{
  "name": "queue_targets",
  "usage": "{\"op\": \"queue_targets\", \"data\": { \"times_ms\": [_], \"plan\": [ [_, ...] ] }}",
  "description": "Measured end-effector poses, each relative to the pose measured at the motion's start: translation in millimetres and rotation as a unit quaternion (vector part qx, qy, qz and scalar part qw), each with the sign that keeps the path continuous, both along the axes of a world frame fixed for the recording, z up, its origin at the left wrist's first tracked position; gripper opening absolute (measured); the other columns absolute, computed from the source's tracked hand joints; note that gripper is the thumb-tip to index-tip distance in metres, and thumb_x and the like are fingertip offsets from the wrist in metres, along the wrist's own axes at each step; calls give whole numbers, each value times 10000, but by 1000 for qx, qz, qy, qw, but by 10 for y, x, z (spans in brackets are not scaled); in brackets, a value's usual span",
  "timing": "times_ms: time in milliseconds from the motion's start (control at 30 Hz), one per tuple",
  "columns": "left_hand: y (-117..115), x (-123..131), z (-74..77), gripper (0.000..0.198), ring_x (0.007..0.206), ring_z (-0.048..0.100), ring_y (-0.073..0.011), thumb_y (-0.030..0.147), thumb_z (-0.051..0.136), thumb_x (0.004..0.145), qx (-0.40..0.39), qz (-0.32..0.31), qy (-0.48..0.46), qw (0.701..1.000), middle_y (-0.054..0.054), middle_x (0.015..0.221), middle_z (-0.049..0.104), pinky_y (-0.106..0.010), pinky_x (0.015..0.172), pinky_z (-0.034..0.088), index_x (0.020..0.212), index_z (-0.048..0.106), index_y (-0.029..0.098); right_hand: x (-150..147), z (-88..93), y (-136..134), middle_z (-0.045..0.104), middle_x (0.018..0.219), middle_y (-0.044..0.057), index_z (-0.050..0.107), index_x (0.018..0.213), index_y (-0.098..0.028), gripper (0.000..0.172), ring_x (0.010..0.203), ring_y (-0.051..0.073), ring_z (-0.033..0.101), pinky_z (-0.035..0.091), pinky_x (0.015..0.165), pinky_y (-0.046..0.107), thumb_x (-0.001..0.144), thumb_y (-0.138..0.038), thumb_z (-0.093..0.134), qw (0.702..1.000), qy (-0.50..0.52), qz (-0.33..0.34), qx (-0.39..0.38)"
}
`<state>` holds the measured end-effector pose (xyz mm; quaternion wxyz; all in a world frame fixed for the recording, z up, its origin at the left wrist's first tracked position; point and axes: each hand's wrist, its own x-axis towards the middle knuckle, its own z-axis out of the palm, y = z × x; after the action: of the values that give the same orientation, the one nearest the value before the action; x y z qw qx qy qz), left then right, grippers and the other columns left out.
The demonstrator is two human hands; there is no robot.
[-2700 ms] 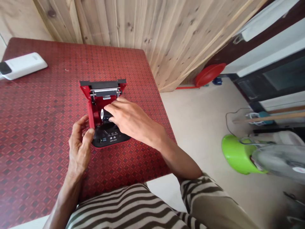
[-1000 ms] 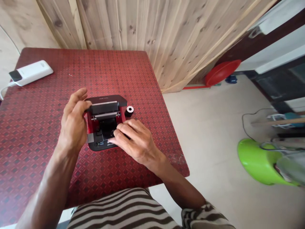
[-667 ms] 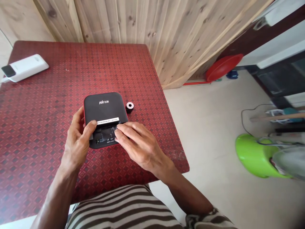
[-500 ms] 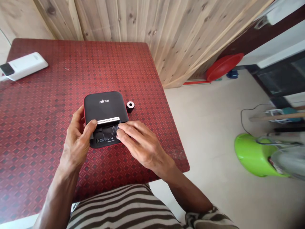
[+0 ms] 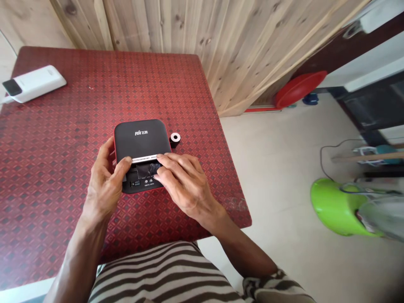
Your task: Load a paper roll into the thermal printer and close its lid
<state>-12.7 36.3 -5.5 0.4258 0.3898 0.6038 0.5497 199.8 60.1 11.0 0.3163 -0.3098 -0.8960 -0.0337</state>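
Observation:
A small square printer [image 5: 142,145] with a black top and red edges rests near the table's front, light lettering on its lid. My left hand [image 5: 107,181] grips its left side, thumb pressed on the top by a white label strip [image 5: 142,159]. On its near part is a recessed dark panel [image 5: 145,170] with a shiny, film-like surface and small buttons below. My right hand [image 5: 186,181] is closed at the right edge, index finger at the strip's end and thumb low on the panel. Right beside the printer stands a small roll [image 5: 175,138], white-faced with a dark centre.
The red patterned table [image 5: 94,97] meets a wooden plank wall [image 5: 176,25] behind. A white device with a dark end [image 5: 38,82] lies at the back left. On the floor to the right are a green tub [image 5: 331,206], a red basin [image 5: 299,89] and a loose cable.
My right fingers have shifted slightly: the index finger now reaches the white strip, and more of the panel's buttons show. My left hand keeps its grip. The view has moved slightly.

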Motion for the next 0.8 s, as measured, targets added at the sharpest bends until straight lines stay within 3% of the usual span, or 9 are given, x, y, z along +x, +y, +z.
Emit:
{"op": "queue_targets", "data": {
  "times_ms": [167, 333, 500, 800],
  "plan": [
    [-23, 32, -43, 620, 1384, 702, -284, 367, 841, 916, -12, 39, -36, 999, -53, 1532, 724, -398, 1186, 565, 1510, 697, 264, 63, 3, -58, 862, 1195, 118, 738, 1142, -138, 69, 1137, 228, 792, 610, 989, 374, 1092, -147, 691, 1000, 14, -17, 11],
    [-223, 35, -6, 489, 1444, 655, -300, 384, 802, 913, -15, 69, -93, 993, -36, 1502, 737, -447, 1243, 515, 1396, 768, 312, 109, -61, -123, 863, 1152, 110, 726, 1087, -168, 50, 1073, 244, 799, 652, 953, 394, 1048, -160, 756, 996, 78, -38, 1],
    [-382, -4, 35, 526, 1382, 690, -308, 327, 791, 931, -38, 46, -55, 997, -45, 1465, 756, -511, 1248, 501, 1456, 748, 322, 93, -104, -112, 850, 1186, 119, 718, 1170, -196, 142, 1091, 257, 805, 666, 974, 426, 1044, -132, 731, 990, 124, -55, -30],
    [-339, 51, 1, 478, 1361, 689, -294, 262, 731, 929, -27, 66, -53, 996, -24, 1430, 769, -473, 1202, 518, 1401, 773, 324, 160, -180, -161, 844, 1141, 99, 718, 1204, -231, 205, 1027, 247, 814, 674, 918, 454, 1048, -102, 693, 977, 178, -86, -78]
  ]
}}
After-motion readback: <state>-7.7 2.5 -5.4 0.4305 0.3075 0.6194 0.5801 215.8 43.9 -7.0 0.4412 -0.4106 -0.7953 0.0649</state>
